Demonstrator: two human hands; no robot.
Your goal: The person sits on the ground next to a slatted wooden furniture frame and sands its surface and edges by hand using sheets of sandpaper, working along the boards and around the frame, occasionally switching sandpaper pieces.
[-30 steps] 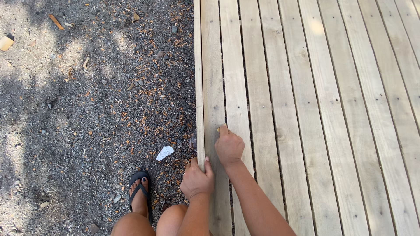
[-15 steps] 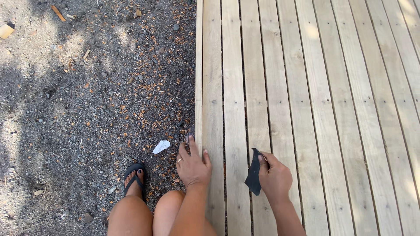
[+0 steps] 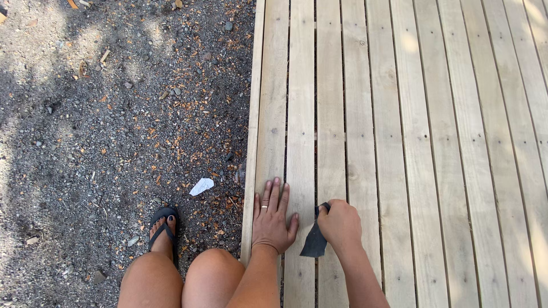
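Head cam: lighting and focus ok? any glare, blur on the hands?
Head view: dappled sunlight, bright patches on the wooden deck, tree shadow over the gravel. Left hand, right hand and its dark sheet are sharp and evenly shaded, without glare.

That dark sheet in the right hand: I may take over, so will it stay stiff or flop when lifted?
The dark sheet probably flops: its free end droops to a point below the right hand. It looks thin and likely light, pinched by the fingers alone. Its grip or texture cannot be judged.

1 head-worn camera looks steeply down, close over deck (image 3: 411,142) edge and gravel (image 3: 114,131).
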